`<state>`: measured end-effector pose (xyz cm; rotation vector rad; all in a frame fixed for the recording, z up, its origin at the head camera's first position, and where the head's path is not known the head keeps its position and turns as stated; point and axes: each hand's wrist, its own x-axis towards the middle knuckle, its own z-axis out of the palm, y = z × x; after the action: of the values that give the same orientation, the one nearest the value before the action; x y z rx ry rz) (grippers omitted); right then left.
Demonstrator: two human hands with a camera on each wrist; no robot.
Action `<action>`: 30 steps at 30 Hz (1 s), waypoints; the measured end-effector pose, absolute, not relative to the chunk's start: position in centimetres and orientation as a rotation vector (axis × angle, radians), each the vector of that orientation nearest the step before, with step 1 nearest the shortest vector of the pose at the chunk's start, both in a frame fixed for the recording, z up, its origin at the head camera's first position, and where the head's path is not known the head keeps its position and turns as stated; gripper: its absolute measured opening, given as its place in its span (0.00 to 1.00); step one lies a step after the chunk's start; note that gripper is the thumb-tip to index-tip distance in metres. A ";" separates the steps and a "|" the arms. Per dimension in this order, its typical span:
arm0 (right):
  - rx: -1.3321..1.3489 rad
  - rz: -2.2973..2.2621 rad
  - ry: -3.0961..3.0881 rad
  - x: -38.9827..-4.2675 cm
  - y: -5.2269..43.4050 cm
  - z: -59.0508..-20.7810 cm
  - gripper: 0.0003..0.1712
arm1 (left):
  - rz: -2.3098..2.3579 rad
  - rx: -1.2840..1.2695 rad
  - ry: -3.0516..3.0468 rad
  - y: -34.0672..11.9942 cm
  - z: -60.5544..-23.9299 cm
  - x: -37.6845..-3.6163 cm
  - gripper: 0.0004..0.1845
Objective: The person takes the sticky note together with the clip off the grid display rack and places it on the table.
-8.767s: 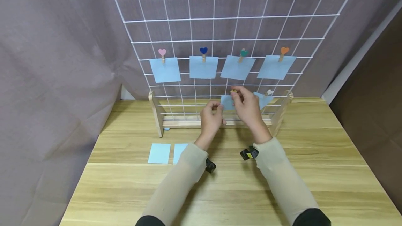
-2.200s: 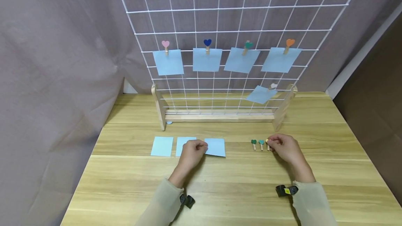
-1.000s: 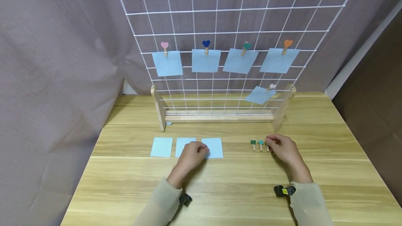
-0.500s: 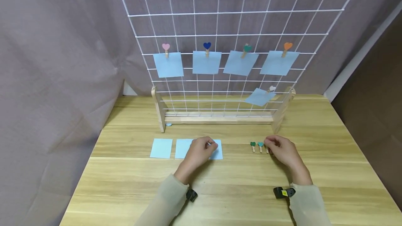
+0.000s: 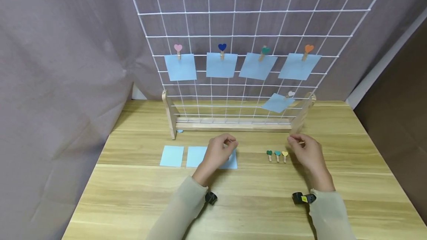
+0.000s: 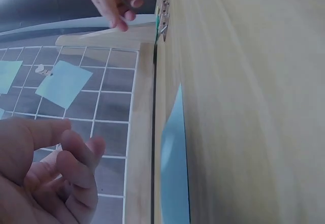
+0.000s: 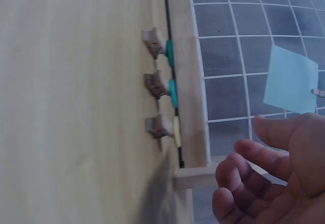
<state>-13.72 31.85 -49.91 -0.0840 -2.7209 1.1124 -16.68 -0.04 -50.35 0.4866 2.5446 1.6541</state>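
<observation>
A: Frame centre: left hand (image 5: 218,152), loosely curled and empty, above the rightmost blue paper sheet (image 5: 232,160); right hand (image 5: 305,152), relaxed and empty, beside the yellow heart clothespin (image 5: 284,155) on the worktop (image 5: 253,199).

B: Handling, judged: paper light, limp, lift by an edge; clothespin small, stiff, pinch its wooden legs.

Third blue sheet (image 5: 231,160) partly hidden under left hand (image 5: 218,154).
</observation>
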 end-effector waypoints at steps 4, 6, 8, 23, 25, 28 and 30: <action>-0.078 1.106 -2.615 -14.2 31.6 -49.3 0.19 | 1.690 0.472 2.556 0.6 -50.1 -17.1 0.11; -0.064 1.108 -2.573 -14.5 31.3 -49.2 0.18 | 1.686 0.460 2.584 0.9 -50.1 -17.2 0.11; -0.057 1.118 -2.531 -14.8 31.0 -49.2 0.17 | 1.708 0.446 2.586 1.2 -50.2 -17.4 0.11; -0.087 1.197 -2.347 -16.5 30.2 -47.0 0.16 | 1.995 0.446 2.440 3.9 -50.1 -18.9 0.13; -0.097 1.205 -2.334 -16.6 30.1 -46.8 0.16 | 2.011 0.457 2.431 4.1 -50.0 -19.1 0.14; -0.102 1.217 -2.307 -16.8 29.9 -46.5 0.16 | 2.023 0.476 2.425 4.4 -49.9 -19.2 0.15; -0.094 1.226 -2.290 -17.0 29.8 -46.4 0.15 | 2.016 0.474 2.422 4.5 -49.8 -19.3 0.15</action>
<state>-16.99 29.78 -46.37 -0.0940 -2.2900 1.2260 -19.32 4.48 -49.82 0.4738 2.4225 2.0163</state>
